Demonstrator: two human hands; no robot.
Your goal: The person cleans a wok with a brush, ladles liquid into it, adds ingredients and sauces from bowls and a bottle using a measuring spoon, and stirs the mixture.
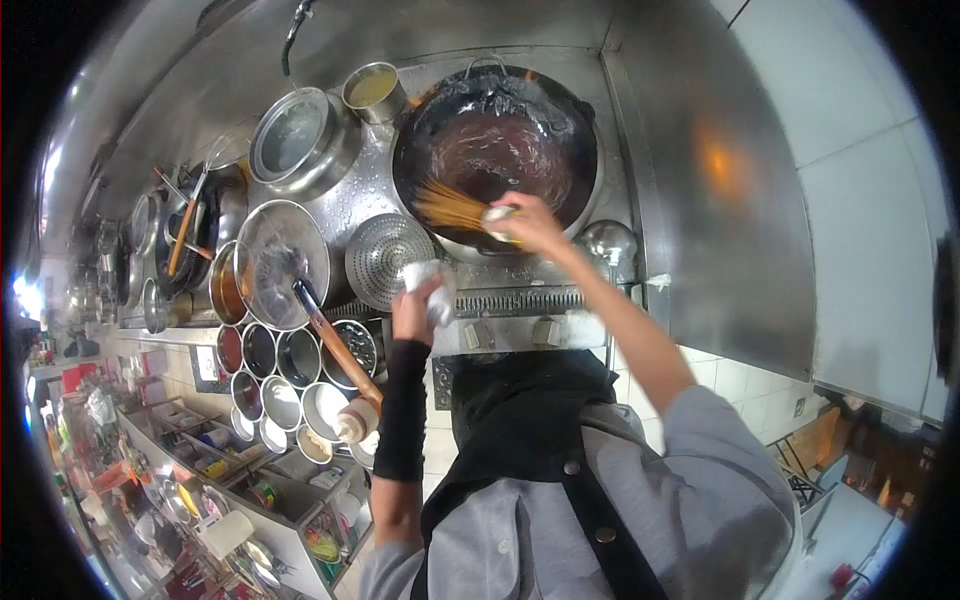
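Note:
A large dark wok [510, 150] sits on the range with brownish liquid swirling in it. My right hand [530, 222] is closed on a bamboo wok brush [448, 206], whose bristles lie over the wok's lower left rim. Something white is wrapped round the brush's grip. My left hand [413, 310], below a black sleeve, grips a folded white cloth [432, 290] at the range's front edge. Just above that cloth, a perforated steel skimmer [388, 262] rests on the range. To the right of the wok is a steel ladle [608, 243].
A wire-mesh strainer [283, 262] with a wooden handle [340, 348] lies left of my left arm. Several seasoning pots [298, 358] stand below it. Behind are a lidded steel pot [300, 140] and a pot of yellowish liquid [372, 90]. A steel wall [730, 200] borders the right side.

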